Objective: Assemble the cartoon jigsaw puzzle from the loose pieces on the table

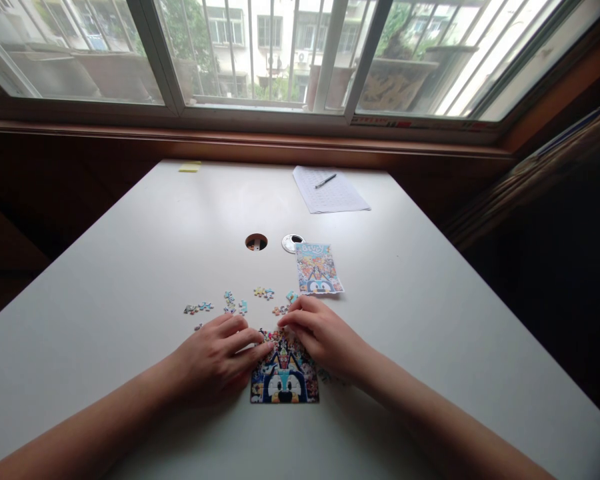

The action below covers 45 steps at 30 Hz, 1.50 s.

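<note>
Head view, left to right: your left hand (pixel 215 360) lies flat on the white table (pixel 130 267), fingers spread and gripping nothing, their tips against the left edge of the part-built jigsaw (pixel 284 377). Keep that hand steady as a stop. Loose pieces (pixel 230 303) lie scattered just beyond. Your right hand (pixel 325 337) presses its fingertips on the jigsaw's unfinished top edge; whether it pinches a piece cannot be told. Press straight down, not sideways. The reference card (pixel 319 269) sits just beyond that hand; check against it.
</note>
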Available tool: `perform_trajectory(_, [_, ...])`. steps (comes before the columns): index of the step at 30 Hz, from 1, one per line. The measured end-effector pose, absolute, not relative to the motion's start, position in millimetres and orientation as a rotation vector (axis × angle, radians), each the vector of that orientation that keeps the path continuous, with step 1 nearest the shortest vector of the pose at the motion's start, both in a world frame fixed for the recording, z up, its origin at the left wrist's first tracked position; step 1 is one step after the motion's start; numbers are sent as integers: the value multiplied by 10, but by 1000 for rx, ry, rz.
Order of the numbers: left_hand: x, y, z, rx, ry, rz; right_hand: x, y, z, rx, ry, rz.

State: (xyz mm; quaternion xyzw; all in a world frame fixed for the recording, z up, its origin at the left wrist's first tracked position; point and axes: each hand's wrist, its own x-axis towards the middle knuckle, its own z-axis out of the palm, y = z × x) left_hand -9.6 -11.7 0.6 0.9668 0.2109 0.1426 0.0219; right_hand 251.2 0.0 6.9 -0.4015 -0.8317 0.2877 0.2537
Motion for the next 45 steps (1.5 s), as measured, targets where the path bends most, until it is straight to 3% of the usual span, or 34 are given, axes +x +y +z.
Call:
perform_trajectory(20, [-5,-206,8,3038,787,263,2396,5,135,-1164,-2321,769])
perform_trajectory(45, [11,-223,30,3122,733,323,2385,1,105,-1156,-2222,843])
